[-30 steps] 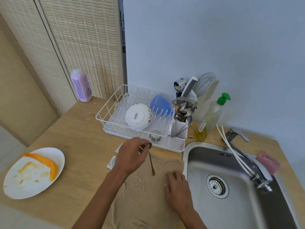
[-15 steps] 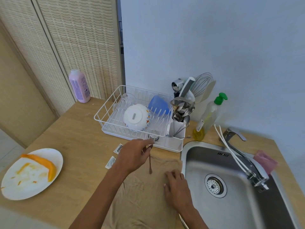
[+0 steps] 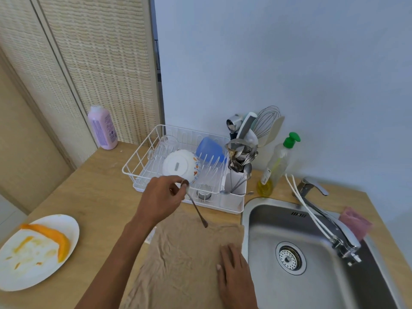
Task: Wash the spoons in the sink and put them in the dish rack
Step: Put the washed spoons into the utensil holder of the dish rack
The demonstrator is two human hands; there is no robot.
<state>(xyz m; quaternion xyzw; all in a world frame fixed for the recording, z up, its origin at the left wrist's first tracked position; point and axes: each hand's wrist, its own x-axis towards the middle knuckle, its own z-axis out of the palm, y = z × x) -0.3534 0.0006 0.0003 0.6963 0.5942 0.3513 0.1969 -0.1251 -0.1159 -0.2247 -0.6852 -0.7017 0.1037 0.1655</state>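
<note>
My left hand (image 3: 163,198) pinches one spoon (image 3: 197,211), not yet racked, dish rack (image 3: 223,206) just beyond it; right hand (image 3: 236,277) lies flat, empty.

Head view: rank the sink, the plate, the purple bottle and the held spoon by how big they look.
1. sink
2. plate
3. purple bottle
4. spoon
The purple bottle stands farther back, which shrinks it.

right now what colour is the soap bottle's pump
The pump on the soap bottle is green; head view shows it.
</note>
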